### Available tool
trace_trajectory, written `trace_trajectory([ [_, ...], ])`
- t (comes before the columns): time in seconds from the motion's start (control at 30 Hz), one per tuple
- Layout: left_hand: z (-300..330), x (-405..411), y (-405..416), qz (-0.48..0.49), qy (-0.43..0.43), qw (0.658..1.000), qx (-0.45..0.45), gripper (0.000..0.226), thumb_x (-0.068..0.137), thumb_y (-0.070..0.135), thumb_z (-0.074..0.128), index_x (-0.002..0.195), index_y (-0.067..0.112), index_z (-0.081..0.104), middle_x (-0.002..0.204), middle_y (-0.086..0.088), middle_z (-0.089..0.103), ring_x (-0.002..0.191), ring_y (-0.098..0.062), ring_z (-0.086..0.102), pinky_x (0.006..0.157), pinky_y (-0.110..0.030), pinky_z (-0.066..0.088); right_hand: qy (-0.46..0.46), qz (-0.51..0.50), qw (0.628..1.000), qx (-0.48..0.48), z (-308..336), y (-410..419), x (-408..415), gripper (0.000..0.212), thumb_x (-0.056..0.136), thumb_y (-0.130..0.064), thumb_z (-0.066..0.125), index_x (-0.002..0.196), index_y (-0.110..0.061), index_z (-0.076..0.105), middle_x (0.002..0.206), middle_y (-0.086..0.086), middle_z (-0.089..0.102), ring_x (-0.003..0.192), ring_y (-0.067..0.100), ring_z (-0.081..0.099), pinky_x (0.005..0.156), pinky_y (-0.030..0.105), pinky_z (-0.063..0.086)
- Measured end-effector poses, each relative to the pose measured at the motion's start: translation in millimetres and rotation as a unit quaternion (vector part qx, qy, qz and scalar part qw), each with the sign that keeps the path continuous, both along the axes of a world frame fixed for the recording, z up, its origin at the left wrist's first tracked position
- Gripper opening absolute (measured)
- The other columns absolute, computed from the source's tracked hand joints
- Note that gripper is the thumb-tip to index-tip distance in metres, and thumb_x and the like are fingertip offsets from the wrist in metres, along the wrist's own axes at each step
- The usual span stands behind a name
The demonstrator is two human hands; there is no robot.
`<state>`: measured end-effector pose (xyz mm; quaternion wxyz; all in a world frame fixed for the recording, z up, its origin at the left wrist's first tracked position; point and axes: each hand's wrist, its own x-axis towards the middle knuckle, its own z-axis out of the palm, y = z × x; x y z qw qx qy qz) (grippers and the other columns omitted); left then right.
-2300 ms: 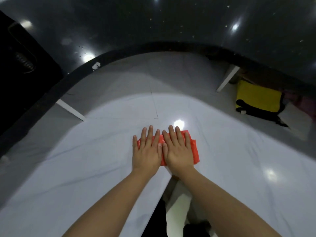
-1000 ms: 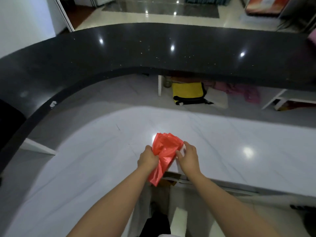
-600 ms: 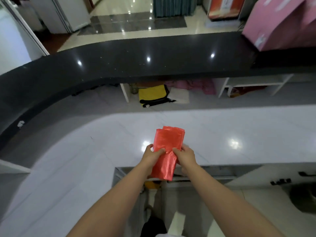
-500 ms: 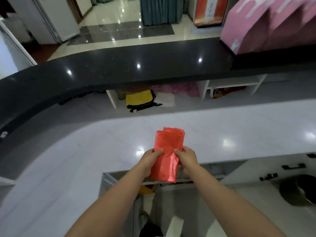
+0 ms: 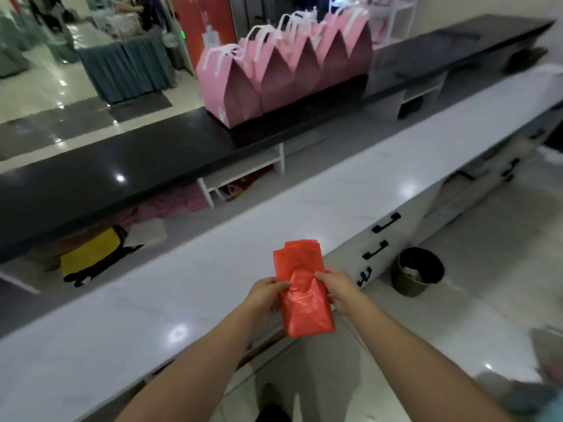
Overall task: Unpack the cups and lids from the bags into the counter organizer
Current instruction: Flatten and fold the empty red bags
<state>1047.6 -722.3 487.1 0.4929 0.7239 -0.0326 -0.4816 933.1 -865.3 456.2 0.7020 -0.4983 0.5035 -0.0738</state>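
Now both hands pinch the folded red bag (image 5: 300, 287) above the near counter (image 5: 128, 309) edge.
Left hand (image 5: 267, 295) and right hand (image 5: 338, 289) should keep the fold flat while carrying.

- The left hand (image 5: 265, 295) and the right hand (image 5: 338, 290) are pinching a folded red plastic bag (image 5: 301, 287) between them, one on each side.
- Beyond the grip, a white counter (image 5: 350, 190) is stretching across.
- Farther beyond, pink paper bags (image 5: 283, 71) are standing on a black counter (image 5: 91, 184).
- Right of the grip, a dark bin (image 5: 417, 271) is sitting on the floor.

Both my bare forearms reach forward; my left hand (image 5: 265, 293) and right hand (image 5: 338, 290) each pinch, grip closed.
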Motion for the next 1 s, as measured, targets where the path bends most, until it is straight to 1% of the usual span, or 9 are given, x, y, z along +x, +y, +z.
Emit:
trace_trajectory([
  [0.07,-2,-10,-36,-0.035,-0.004,0.999,0.008,0.026,0.093,0.007,0.065,0.114,-0.008,0.064,0.09,-0.022,0.063,0.075,-0.027,0.058,0.068,-0.035,0.046,0.005,-0.035,0.999,0.005,-2,-28,-19,0.007,0.097,-0.013,0.06,0.1,-0.012,0.067,0.092,0.01,0.071,0.077,0.023,0.067,0.063,0.029,0.05],
  [0.17,-8,-22,-93,-0.097,-0.016,0.995,0.021,0.02,0.095,0.008,0.063,0.112,-0.003,0.065,0.078,-0.014,0.061,0.061,-0.019,0.054,0.054,-0.026,0.042,0.009,-0.087,0.996,0.008,-7,-70,-45,0.009,0.097,-0.008,0.059,0.091,-0.012,0.065,0.078,0.008,0.067,0.066,0.019,0.063,0.058,0.027,0.049],
  [0.23,-14,-30,-132,-0.125,0.006,0.992,0.017,0.018,0.095,0.009,0.063,0.112,0.003,0.066,0.084,-0.011,0.064,0.072,-0.021,0.059,0.064,-0.029,0.047,0.019,-0.113,0.993,0.007,-8,-99,-61,0.011,0.098,-0.007,0.058,0.093,-0.014,0.064,0.076,0.006,0.066,0.063,0.017,0.061,0.056,0.025,0.047],
  [0.3,-21,-35,-171,-0.147,0.044,0.988,0.004,0.02,0.095,0.01,0.063,0.114,0.01,0.066,0.1,-0.011,0.068,0.093,-0.027,0.063,0.086,-0.038,0.051,0.02,-0.137,0.99,0.013,-8,-129,-74,0.012,0.099,-0.007,0.057,0.098,-0.017,0.065,0.078,0.004,0.066,0.064,0.016,0.062,0.056,0.024,0.047],
  [0.37,-27,-39,-209,-0.178,0.071,0.981,0.0,0.019,0.095,0.011,0.063,0.114,0.014,0.066,0.103,-0.01,0.069,0.099,-0.027,0.062,0.098,-0.041,0.048,0.02,-0.165,0.986,0.026,-6,-157,-86,0.015,0.098,-0.007,0.056,0.097,-0.019,0.065,0.079,0.003,0.067,0.067,0.016,0.062,0.058,0.024,0.047],
  [0.5,-36,-41,-282,-0.25,0.09,0.964,0.004,0.013,0.095,0.012,0.063,0.108,0.014,0.065,0.091,-0.006,0.066,0.087,-0.022,0.06,0.089,-0.036,0.047,0.025,-0.213,0.975,0.054,-3,-211,-109,0.013,0.099,-0.008,0.056,0.099,-0.019,0.064,0.088,0.004,0.068,0.077,0.017,0.063,0.071,0.03,0.051],
  [0.7,-39,-58,-375,-0.348,0.104,0.931,0.015,0.015,0.096,0.012,0.061,0.111,0.01,0.064,0.089,-0.011,0.061,0.078,-0.022,0.058,0.072,-0.031,0.048,0.011,-0.292,0.954,0.066,-1,-272,-149,0.013,0.097,-0.002,0.058,0.102,-0.011,0.066,0.09,0.009,0.07,0.081,0.022,0.067,0.076,0.034,0.057],
  [0.8,-40,-77,-419,-0.375,0.125,0.918,0.019,0.008,0.099,0.013,0.057,0.105,0.014,0.062,0.083,-0.009,0.057,0.073,-0.02,0.054,0.064,-0.027,0.043,0.003,-0.317,0.946,0.066,-2,-304,-170,0.013,0.097,-0.001,0.057,0.102,-0.009,0.065,0.09,0.01,0.07,0.079,0.022,0.067,0.073,0.033,0.058],
  [1.0,-56,-122,-508,-0.382,0.12,0.915,0.046,0.013,0.098,0.013,0.058,0.109,0.014,0.064,0.095,-0.01,0.062,0.082,-0.021,0.059,0.074,-0.03,0.048,0.008,-0.338,0.938,0.076,-17,-383,-214,0.013,0.097,-0.001,0.057,0.103,-0.007,0.067,0.095,0.012,0.072,0.083,0.024,0.07,0.07,0.033,0.057],
])
